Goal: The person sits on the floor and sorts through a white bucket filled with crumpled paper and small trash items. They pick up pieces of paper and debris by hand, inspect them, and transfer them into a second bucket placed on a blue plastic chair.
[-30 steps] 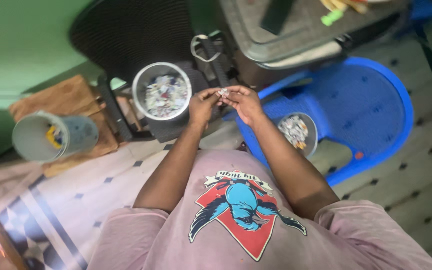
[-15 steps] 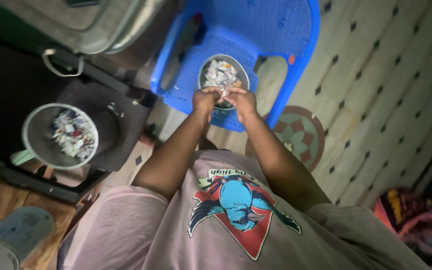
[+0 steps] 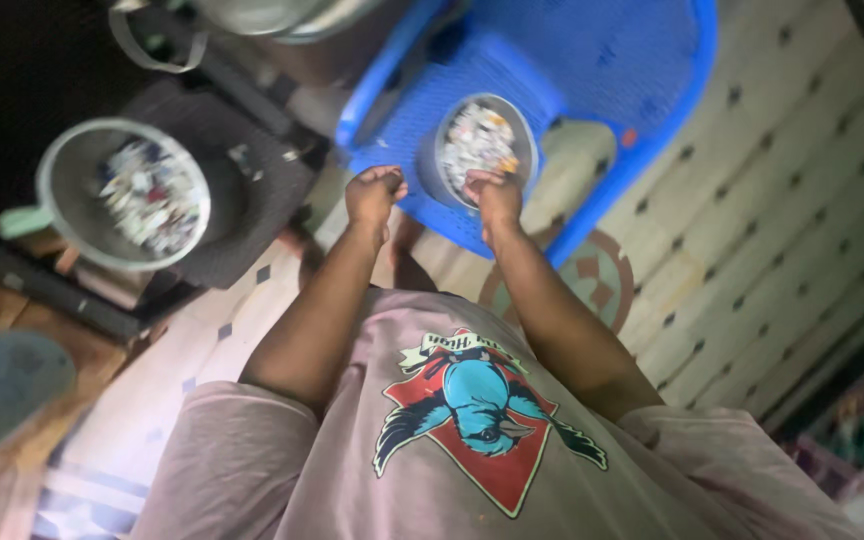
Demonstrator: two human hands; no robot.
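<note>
The small bowl [image 3: 527, 125] looks like dull grey metal with a smooth rim, and the scraps [image 3: 476, 140] inside it look like bits of paper or foil, some faintly shiny. It sits on a blue chair [image 3: 642, 60] of glossy plastic, its seat pierced with small holes. The larger bowl [image 3: 57, 175] also looks metal, with a matt, worn sheen, and rests on a dark stool [image 3: 262, 185] with a rough, woven-looking top. The floor [image 3: 782, 200] is pale tile, smooth with a slight gloss. The shirt [image 3: 352, 450] is soft matt pink cloth with a flat printed picture. At the lower left lies brown wood [image 3: 12, 300], plain and dull.
</note>
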